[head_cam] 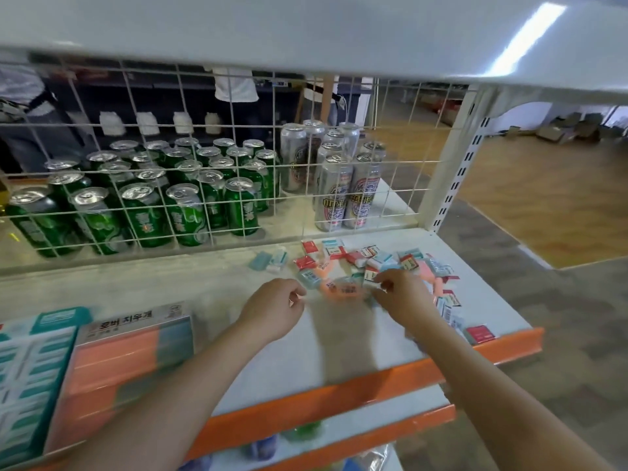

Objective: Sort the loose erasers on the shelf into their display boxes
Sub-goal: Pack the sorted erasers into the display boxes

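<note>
Nearest, two bare forearms reach forward over a white shelf with an orange front edge (339,396). At the near left of that shelf stand two cardboard display boxes: an orange-and-teal display box with Korean lettering on its lid (125,355), and just beside it on the left a teal-and-white display box (30,362), both filled with rows of erasers. The left hand (272,309) hovers above the bare shelf with its fingers loosely curled, holding nothing that shows. The right hand (402,295) is at the near edge of a scattered pile of small wrapped erasers in red, white, teal and orange (373,263), its thumb and fingertips pinching a small white-wrapped eraser (372,278). Motion blur softens this area. Two teal erasers (268,260) lie slightly apart to the left of the pile. Behind the pile rises a white wire grid panel (238,147). Beyond the grid stand rows of green drink cans (142,198) and, to their right, taller silver cans with red labels (343,195).
</note>
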Motion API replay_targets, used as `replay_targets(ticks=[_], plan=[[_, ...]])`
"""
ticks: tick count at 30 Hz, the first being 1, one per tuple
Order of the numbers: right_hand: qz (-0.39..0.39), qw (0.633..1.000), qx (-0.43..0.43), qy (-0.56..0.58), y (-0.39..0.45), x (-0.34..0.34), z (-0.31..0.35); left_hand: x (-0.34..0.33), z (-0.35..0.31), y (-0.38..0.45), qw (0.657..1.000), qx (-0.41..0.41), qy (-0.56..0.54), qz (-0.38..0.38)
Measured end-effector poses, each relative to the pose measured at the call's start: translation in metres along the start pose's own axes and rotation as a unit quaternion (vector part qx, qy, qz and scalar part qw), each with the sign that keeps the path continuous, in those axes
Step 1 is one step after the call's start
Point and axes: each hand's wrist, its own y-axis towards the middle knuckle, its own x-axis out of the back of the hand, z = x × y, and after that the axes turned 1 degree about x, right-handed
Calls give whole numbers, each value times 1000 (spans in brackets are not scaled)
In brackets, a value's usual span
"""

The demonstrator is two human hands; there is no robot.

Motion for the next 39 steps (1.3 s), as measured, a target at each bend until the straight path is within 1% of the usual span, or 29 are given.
replay_targets(ticks=[2, 6, 8, 10, 16, 19, 21, 24, 26, 30, 33, 36, 39], plan=[[-12, 1000, -2, -17, 12, 1, -3, -6, -1, 8, 1000, 19, -11, -14], [12, 999, -10, -43, 32, -2, 1, -11, 3, 22, 996, 66, -30, -49], [25, 997, -7, -74, 39, -5, 4, -12, 6, 29, 993, 89, -43, -66], [25, 995, -4, -93, 45, -9, 7, -11, 9, 36, 990, 103, -47, -82], [35, 996, 8, -80, 54, -18, 11, -16, 5, 60, 987, 103, -53, -109], [33, 998, 7, -44, 56, -16, 9, -21, -2, 73, 986, 121, -58, -99], [23, 1000, 15, -11, 56, -14, 6, -26, -3, 82, 988, 128, -29, -82], [22, 999, 41, -4, 53, -12, 4, -31, -3, 92, 985, 150, 47, -64], [25, 998, 51, 1, 51, -12, 3, -31, -3, 98, 983, 163, 61, -67], [32, 997, 72, 12, 43, -11, 4, -29, -6, 102, 979, 188, 19, -70], [39, 994, 93, 33, 35, -12, 9, -28, -7, 95, 978, 188, -46, -80], [54, 991, 114, 41, 26, -17, 17, -24, -2, 82, 977, 171, -97, -86], [68, 990, 118, 41, 14, -22, 28, -13, 8, 66, 978, 148, -102, -111]])
